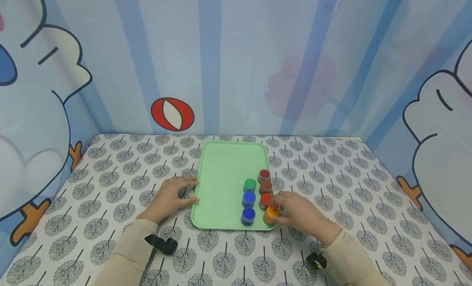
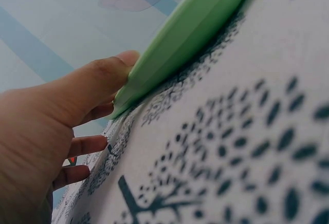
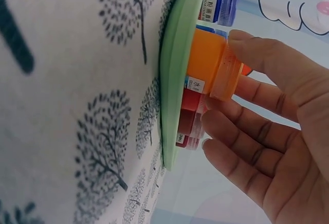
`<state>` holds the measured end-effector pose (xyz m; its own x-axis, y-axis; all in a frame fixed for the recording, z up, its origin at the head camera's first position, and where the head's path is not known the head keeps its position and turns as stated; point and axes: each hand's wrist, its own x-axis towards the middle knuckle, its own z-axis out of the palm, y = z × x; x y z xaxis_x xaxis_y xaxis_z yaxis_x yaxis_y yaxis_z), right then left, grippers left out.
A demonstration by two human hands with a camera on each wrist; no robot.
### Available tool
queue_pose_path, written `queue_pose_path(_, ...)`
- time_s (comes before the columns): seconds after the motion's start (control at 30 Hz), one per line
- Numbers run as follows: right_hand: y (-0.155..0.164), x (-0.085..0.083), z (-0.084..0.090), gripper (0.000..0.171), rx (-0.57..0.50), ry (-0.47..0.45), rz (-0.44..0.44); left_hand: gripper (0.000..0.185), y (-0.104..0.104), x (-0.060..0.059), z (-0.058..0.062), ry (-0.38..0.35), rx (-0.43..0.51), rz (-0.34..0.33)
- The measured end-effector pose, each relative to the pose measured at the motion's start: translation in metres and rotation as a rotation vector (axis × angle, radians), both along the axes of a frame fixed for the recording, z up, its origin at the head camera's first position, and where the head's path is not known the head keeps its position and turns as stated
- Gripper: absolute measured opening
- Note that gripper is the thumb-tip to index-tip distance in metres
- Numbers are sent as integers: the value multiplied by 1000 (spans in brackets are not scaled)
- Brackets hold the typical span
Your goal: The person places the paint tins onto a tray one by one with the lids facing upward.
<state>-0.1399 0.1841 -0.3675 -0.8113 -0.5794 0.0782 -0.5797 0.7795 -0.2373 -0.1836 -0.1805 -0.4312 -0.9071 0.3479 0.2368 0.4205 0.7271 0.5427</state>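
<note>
A pale green tray [image 1: 225, 167] lies on the tree-print tablecloth. Near its right edge stands a column of three red-toned jars [image 1: 265, 187] with an orange paint jar [image 1: 271, 214] at the front. Beside them stand a green jar [image 1: 250, 185] and two blue jars [image 1: 248, 207]. My right hand [image 1: 277, 211] pinches the orange jar [image 3: 211, 64] between thumb and fingers at the tray's front right corner, its base on the tray [image 3: 172, 80]. My left hand [image 1: 193, 190] lies flat on the cloth, with its thumb [image 2: 121, 64] against the tray's left rim [image 2: 190, 29].
The table [image 1: 110, 183] is walled on three sides by a blue cartoon-print backdrop [image 1: 236, 64]. Wrist camera mounts sit at both sleeves [image 1: 162, 244] [image 1: 317, 260]. The far half of the tray holds nothing.
</note>
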Motion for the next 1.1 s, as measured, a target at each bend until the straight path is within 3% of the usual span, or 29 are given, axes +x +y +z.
queue_pose_path(0.33, -3, 1, -1, 29, 38, -5, -1, 56, 0, -1, 0, -32, 6, 7)
queue_pose_path(1.1, -5, 2, -2, 37, 69, 13, -10, 55, 0, -1, -2, -29, -1, 9)
